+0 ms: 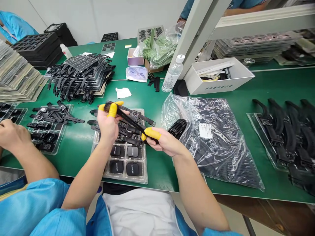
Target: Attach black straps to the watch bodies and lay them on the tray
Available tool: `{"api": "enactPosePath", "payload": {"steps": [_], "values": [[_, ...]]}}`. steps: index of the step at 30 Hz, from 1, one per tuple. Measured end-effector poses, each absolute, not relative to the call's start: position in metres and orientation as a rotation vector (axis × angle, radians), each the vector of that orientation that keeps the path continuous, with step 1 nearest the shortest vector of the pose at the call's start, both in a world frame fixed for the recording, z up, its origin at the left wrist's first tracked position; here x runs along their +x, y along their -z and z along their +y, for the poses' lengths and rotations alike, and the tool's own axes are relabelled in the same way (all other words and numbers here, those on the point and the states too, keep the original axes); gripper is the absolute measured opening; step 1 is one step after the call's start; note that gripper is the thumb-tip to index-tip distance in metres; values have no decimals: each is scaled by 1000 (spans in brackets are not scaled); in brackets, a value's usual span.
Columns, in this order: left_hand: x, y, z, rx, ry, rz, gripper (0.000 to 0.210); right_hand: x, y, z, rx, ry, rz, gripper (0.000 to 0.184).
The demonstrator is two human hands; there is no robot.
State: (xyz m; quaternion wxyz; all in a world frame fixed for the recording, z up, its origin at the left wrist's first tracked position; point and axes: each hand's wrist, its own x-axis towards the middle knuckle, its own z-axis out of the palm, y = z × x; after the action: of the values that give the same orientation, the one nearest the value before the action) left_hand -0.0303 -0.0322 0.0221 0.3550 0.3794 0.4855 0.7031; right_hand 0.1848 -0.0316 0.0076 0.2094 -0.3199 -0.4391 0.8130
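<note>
Between both hands stretches a black watch strap (130, 122), slanting down to the right. My left hand (108, 121), with yellow finger cots, pinches its upper end. The lower end is gripped by my right hand (162, 141), also in yellow finger cots. Beneath the hands lies a clear plastic tray (145, 170). Its near cells hold square black watch bodies (133, 151); watches with straps attached (135, 137) lie over its far part. To the right of my right hand, a clear bag of black straps (216, 137) lies with its mouth facing me, some straps (178, 129) poking out.
A co-worker's hand (14, 136) is at the left, near a tray of watches (52, 131). Stacked trays of watches (81, 75) stand behind. A water bottle (173, 73) and a white box (219, 78) are beside the post. More strapped watches (285, 131) lie at right.
</note>
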Motion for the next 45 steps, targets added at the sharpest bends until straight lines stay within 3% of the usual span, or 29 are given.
{"api": "enactPosePath", "payload": {"steps": [3, 7, 12, 22, 30, 45], "values": [[-36, -21, -29, 969, -1756, 1314, 43, 186, -7, -30, -906, -2055, -1187, 37], [-20, -9, -38, 1421, -1273, 1276, 34, 176, -6, -36, -803, -1943, -1092, 34], [-12, 0, -46, 2061, -1024, 1152, 55, 169, -7, -41, -765, -2107, -1088, 33], [-16, -3, -48, 2157, -1114, 1238, 44, 171, -9, -35, -754, -2058, -833, 36], [-17, 1, -53, 2239, -980, 1216, 63, 168, -7, -41, -727, -2097, -991, 35], [-15, -10, -53, 2345, -868, 1211, 42, 170, -8, -36, -850, -2157, -833, 37]]}}
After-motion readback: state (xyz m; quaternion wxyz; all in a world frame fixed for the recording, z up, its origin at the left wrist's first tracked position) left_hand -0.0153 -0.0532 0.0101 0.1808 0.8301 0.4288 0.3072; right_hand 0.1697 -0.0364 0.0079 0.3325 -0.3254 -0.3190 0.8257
